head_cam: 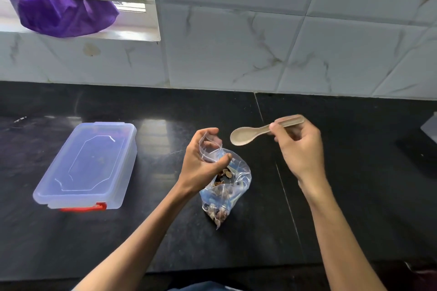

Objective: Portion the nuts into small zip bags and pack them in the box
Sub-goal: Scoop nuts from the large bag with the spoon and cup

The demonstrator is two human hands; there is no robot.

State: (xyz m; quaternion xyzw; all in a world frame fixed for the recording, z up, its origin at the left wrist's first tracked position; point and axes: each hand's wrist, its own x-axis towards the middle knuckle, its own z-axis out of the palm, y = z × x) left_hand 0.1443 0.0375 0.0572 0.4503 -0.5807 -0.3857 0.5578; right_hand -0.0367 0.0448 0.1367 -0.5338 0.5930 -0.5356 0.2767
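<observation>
- Nuts (223,176), brown and small, sit inside a clear plastic bag (233,183) that lies crumpled on the black counter (354,208), near its middle; more of them are gathered in the bag's lower corner, which points toward the person.
- A small clear zip bag (209,149) is held above the bigger bag's mouth; what it holds cannot be made out.
- The box (87,165), translucent with a red latch, stands lid on at the left, well apart from the bags.
- Bare counter lies between box and bags and to the right of the seam line; the tiled wall (283,42) bounds the far edge.
- The left hand (203,160) has its fingers curled round the zip bag, thumb touching the bigger bag's rim.
- The right hand (300,149) pinches the handle of a pale spoon (246,134), its empty bowl just beside the zip bag.
</observation>
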